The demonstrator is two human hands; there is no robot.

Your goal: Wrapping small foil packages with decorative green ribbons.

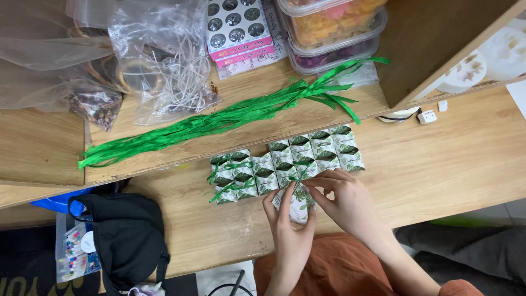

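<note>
Bare forearms, no sleeves visible; rust-orange garment, perhaps trousers.

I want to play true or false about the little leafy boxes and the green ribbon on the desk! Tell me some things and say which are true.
1. Both hands, the left hand and the right hand, are on one small leaf-printed box. True.
2. The long bundle of green ribbon lies on the floor. False: it lies on the wooden desk, above the boxes.
3. The other leaf-printed boxes sit in rows on the desk. True.
4. The black bag is on top of the rows of boxes. False: it is off to the left, at the desk edge.
</note>
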